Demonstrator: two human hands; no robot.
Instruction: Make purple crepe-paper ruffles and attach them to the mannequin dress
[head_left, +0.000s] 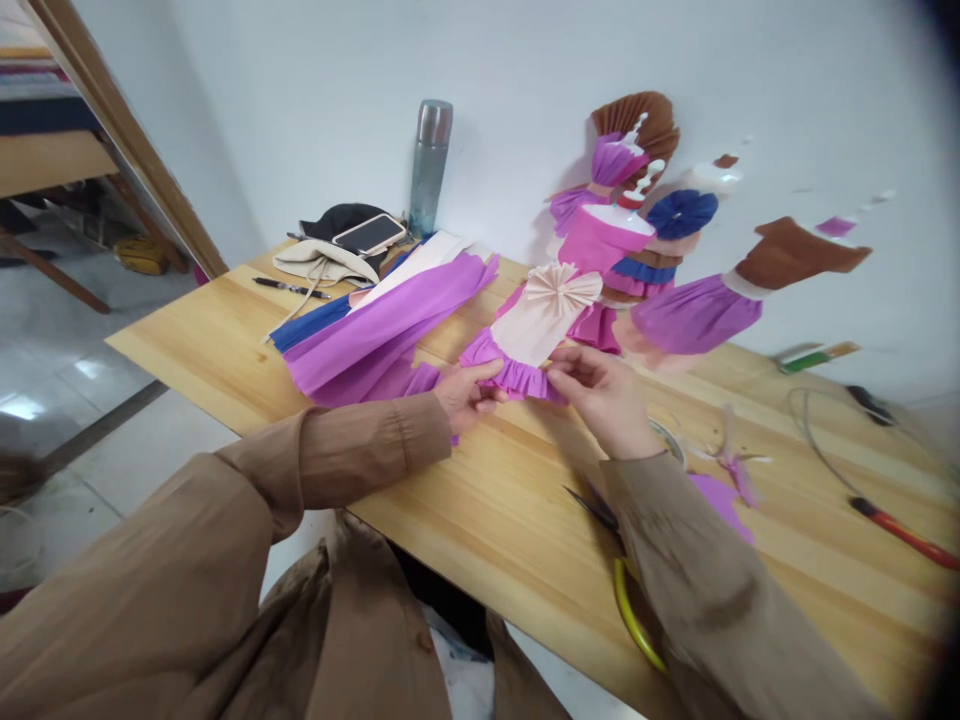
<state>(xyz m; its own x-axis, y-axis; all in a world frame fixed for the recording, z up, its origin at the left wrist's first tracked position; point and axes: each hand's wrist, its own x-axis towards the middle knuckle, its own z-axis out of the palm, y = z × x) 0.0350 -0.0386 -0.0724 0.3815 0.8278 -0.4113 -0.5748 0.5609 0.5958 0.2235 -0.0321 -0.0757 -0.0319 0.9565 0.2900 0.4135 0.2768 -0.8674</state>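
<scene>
A small crepe-paper dress with a pink bodice [600, 238] and a cream front panel [534, 325] leans towards me on its white stand. A pleated cream rosette [561, 290] sits at its waist, and a gathered purple ruffle [517, 380] edges the hem. My left hand [466, 397] pinches the left end of that ruffle between thumb and fingers. At the ruffle's right end, my right hand [600, 393] grips the edge with its fingertips. Scissors with a yellow handle [632, 612] lie partly hidden beneath my right forearm.
Purple paper sheets [375, 335] lie left of the dress. Behind them are a phone [371, 235], a pen [291, 288] and a flask [431, 170]. Other paper dresses [697, 320] stand by the wall. A corded red-handled tool [904, 532] and purple scraps [721, 505] lie right.
</scene>
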